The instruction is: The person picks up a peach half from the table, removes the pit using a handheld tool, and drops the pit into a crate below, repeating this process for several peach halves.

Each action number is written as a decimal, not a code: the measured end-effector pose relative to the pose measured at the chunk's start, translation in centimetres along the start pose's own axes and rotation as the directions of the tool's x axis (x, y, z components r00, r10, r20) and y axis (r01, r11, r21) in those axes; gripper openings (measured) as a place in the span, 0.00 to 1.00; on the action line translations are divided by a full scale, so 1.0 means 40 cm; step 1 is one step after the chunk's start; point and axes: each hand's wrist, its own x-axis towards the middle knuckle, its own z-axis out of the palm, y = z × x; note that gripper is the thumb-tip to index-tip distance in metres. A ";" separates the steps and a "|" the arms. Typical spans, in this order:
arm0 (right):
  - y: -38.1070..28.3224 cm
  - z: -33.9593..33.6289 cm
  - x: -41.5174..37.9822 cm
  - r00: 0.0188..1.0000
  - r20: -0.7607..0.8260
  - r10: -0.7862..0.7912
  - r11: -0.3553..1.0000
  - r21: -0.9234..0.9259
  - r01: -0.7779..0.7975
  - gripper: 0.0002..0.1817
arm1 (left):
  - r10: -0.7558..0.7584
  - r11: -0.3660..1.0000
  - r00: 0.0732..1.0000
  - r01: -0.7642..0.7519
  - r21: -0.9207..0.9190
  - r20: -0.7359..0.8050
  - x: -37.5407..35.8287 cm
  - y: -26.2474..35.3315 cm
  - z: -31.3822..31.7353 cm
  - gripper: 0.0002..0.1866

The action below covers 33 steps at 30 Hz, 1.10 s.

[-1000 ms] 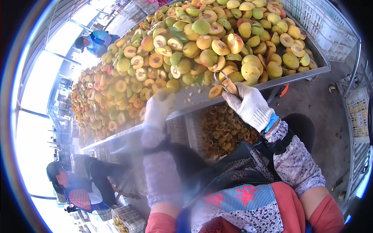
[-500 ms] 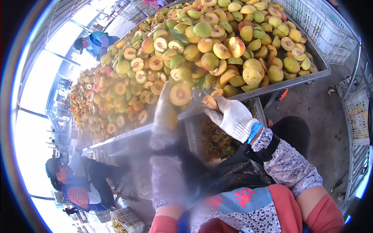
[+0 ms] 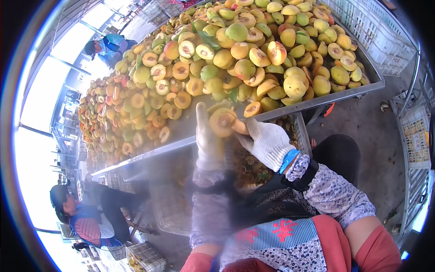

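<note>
My left hand point(image 3: 208, 140), in a pale glove and hazy, is upright with its fingers pointing at the fruit pile and its palm side against a halved fruit point(image 3: 223, 122). The cut face of that half shows its pit. My right hand point(image 3: 267, 140), in a white knitted glove, is closed on a small tool with an orange-brown handle point(image 3: 240, 127), whose tip meets the cut face. Another cut half point(image 3: 253, 109) lies on the table edge just beyond my right hand. Halved yellow-green fruits point(image 3: 244, 69) are heaped behind both hands.
The metal table rim point(image 3: 335, 97) runs in front of me. A crate with fruit pieces point(image 3: 249, 167) is below it. One person point(image 3: 90, 217) sits at lower left; another point(image 3: 108, 47) is at upper left. White crates point(image 3: 376, 36) stand at upper right.
My left hand has moved right with the fruit half, closer to my right hand. The tool now meets the cut face. Some fruits near the table edge have shifted, baring metal.
</note>
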 end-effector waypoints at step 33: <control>0.024 0.068 -0.018 0.889 0.446 -0.104 0.875 0.466 -0.132 0.26 | 0.120 0.985 0.991 -0.112 0.131 -0.061 -0.051 -0.004 0.026 0.32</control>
